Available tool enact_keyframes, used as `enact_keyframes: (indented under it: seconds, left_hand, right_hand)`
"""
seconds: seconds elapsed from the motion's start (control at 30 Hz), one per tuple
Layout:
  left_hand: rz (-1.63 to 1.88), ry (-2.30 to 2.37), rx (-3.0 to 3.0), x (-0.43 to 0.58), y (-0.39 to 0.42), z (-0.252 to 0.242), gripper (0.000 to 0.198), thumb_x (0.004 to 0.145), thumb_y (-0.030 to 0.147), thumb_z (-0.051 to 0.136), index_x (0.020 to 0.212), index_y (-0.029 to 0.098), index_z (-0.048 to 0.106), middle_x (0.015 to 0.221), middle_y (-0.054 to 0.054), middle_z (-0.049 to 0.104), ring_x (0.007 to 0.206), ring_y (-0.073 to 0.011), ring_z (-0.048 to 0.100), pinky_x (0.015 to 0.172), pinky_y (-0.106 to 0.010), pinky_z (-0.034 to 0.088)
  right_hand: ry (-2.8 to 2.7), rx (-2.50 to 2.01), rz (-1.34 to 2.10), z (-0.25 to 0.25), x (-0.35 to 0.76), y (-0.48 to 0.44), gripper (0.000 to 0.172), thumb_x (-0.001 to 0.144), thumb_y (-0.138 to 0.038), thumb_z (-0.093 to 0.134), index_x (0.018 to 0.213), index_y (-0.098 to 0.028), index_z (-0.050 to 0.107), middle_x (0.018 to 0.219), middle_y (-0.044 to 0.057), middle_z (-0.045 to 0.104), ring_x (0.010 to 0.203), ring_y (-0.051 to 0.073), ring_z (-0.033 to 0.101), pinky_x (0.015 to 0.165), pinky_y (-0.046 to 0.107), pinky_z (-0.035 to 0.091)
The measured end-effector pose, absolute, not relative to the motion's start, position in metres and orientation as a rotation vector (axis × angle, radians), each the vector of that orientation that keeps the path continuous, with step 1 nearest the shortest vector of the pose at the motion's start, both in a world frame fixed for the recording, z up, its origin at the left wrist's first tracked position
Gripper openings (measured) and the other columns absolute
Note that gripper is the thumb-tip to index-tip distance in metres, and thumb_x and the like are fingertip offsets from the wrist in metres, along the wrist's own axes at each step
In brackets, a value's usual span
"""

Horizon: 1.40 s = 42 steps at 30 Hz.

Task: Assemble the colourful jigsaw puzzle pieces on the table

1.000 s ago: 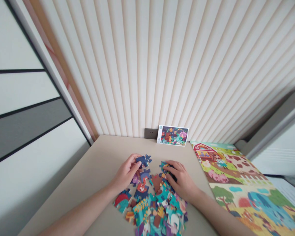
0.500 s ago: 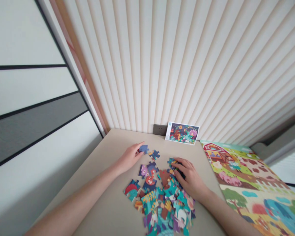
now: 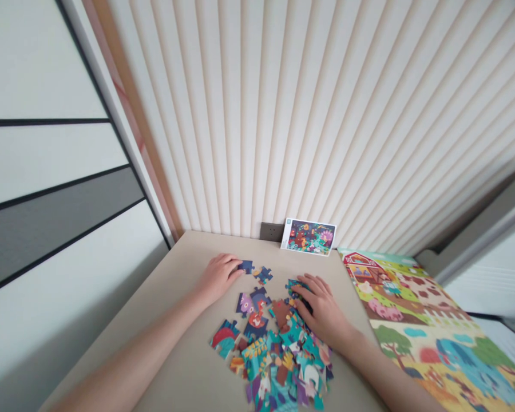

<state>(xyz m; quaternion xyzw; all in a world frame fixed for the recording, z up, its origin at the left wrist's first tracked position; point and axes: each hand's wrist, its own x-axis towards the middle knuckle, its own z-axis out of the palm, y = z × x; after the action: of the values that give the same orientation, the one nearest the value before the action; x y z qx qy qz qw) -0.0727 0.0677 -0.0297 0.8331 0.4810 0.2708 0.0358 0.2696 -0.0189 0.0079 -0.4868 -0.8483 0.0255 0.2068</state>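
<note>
My left hand [image 3: 220, 277] is at the far side of the table, thumb and fingers closed at the left edge of a dark blue jigsaw piece [image 3: 246, 266]. Just right of it lies another jigsaw piece [image 3: 263, 275], blue with some orange; a small gap seems to separate the two. My right hand [image 3: 321, 309] rests on the upper right of a heap of jigsaw pieces [image 3: 278, 360], fingers bent and somewhat apart. Its fingertips touch a teal piece [image 3: 290, 285]; what lies beneath the palm is hidden. Left of the heap are a few joined-looking pieces [image 3: 255, 312] with a red figure.
A picture card [image 3: 309, 236] leans against the ribbed wall beside a dark socket [image 3: 272, 231]. On the right lie a farm picture [image 3: 405, 289] and an animal picture [image 3: 450, 360]. White panels with black strips [image 3: 60, 183] border the left.
My left fingers have drawn back to the left edge of the blue piece, showing more of it. The view has shifted slightly. My right hand stays on the heap.
</note>
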Motion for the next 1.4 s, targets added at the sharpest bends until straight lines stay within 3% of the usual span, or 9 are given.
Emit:
enact_keyframes:
  seconds: [0.1, 0.23, 0.33, 0.47, 0.57, 0.87, 1.07, 1.27, 1.4]
  left_hand:
    - [0.837, 1.466, 2.557, -0.073, 0.069, -0.03, 0.028, 0.1, 0.041, 0.056, 0.115, 0.024, 0.071, 0.116, -0.007, 0.068, 0.11, -0.0259, 0.06, 0.099, -0.043, 0.045]
    - [0.863, 1.453, 2.548, -0.072, 0.069, -0.028, 0.027, 0.1, 0.039, 0.055, 0.113, 0.024, 0.072, 0.113, -0.008, 0.07, 0.11, -0.0268, 0.061, 0.097, -0.044, 0.047]
    - [0.906, 1.416, 2.544, -0.072, 0.067, -0.025, 0.027, 0.102, 0.031, 0.049, 0.113, 0.024, 0.072, 0.111, -0.008, 0.071, 0.106, -0.0253, 0.062, 0.097, -0.043, 0.048]
    - [0.936, 1.367, 2.535, -0.072, 0.065, -0.023, 0.027, 0.098, 0.025, 0.049, 0.108, 0.025, 0.075, 0.107, -0.008, 0.072, 0.103, -0.0244, 0.063, 0.097, -0.044, 0.049]
    - [0.917, 1.363, 2.53, -0.07, 0.064, -0.022, 0.026, 0.097, 0.027, 0.053, 0.106, 0.026, 0.077, 0.109, -0.008, 0.072, 0.105, -0.0253, 0.063, 0.098, -0.045, 0.048]
    - [0.862, 1.296, 2.593, -0.067, 0.062, -0.021, 0.033, 0.1, 0.025, 0.047, 0.123, 0.028, 0.071, 0.121, -0.007, 0.07, 0.114, -0.0257, 0.06, 0.102, -0.048, 0.046]
    - [0.849, 1.367, 2.606, -0.068, 0.062, -0.022, 0.03, 0.099, 0.025, 0.049, 0.119, 0.024, 0.072, 0.116, -0.008, 0.071, 0.11, -0.0251, 0.062, 0.099, -0.044, 0.048]
    - [0.856, 1.318, 2.622, -0.068, 0.062, -0.02, 0.029, 0.099, 0.025, 0.049, 0.112, 0.026, 0.075, 0.112, -0.006, 0.072, 0.106, -0.0241, 0.063, 0.097, -0.043, 0.048]
    - [0.864, 1.321, 2.634, -0.069, 0.063, -0.023, 0.029, 0.099, 0.026, 0.048, 0.112, 0.026, 0.075, 0.112, -0.006, 0.072, 0.105, -0.0239, 0.063, 0.098, -0.043, 0.048]
  right_hand:
    - [-2.381, -1.407, -0.068, 0.022, 0.257, -0.017, 0.035, 0.097, -0.027, 0.053, 0.13, -0.025, 0.065, 0.145, 0.013, 0.057, 0.143, 0.034, 0.041, 0.119, 0.06, 0.028]
    - [-2.471, -1.335, 0.026, 0.037, 0.227, 0.001, 0.04, 0.098, -0.023, 0.049, 0.136, -0.022, 0.06, 0.141, 0.012, 0.061, 0.134, 0.028, 0.051, 0.115, 0.049, 0.037]
    - [-2.575, -1.176, 0.095, 0.037, 0.206, 0.018, 0.043, 0.099, -0.019, 0.044, 0.14, -0.026, 0.058, 0.144, 0.007, 0.059, 0.134, 0.022, 0.052, 0.114, 0.043, 0.038]
    - [-2.645, -1.189, 0.129, 0.027, 0.201, 0.028, 0.042, 0.097, -0.015, 0.045, 0.13, -0.032, 0.065, 0.142, 0.001, 0.062, 0.133, 0.022, 0.053, 0.115, 0.047, 0.034]
    - [-2.578, -1.348, 0.107, 0.022, 0.215, 0.026, 0.042, 0.094, -0.012, 0.046, 0.126, -0.03, 0.068, 0.141, 0.004, 0.063, 0.131, 0.024, 0.054, 0.116, 0.049, 0.032]
    - [-2.561, -1.387, 0.174, 0.031, 0.231, 0.023, 0.04, 0.1, -0.028, 0.048, 0.137, -0.026, 0.062, 0.142, 0.009, 0.061, 0.132, 0.024, 0.055, 0.114, 0.045, 0.035]
    - [-2.498, -1.688, 0.203, 0.045, 0.261, 0.035, 0.062, 0.097, -0.035, 0.055, 0.155, -0.02, 0.04, 0.143, 0.016, 0.059, 0.128, 0.032, 0.058, 0.106, 0.046, 0.043]
    - [-2.431, -1.914, 0.315, 0.046, 0.306, 0.05, 0.062, 0.089, -0.029, 0.066, 0.148, -0.016, 0.051, 0.137, 0.017, 0.063, 0.126, 0.031, 0.06, 0.104, 0.041, 0.044]
    - [-2.395, -1.955, 0.428, 0.043, 0.317, 0.057, 0.054, 0.084, -0.031, 0.073, 0.135, -0.019, 0.062, 0.113, 0.011, 0.075, 0.106, 0.027, 0.069, 0.09, 0.035, 0.051]
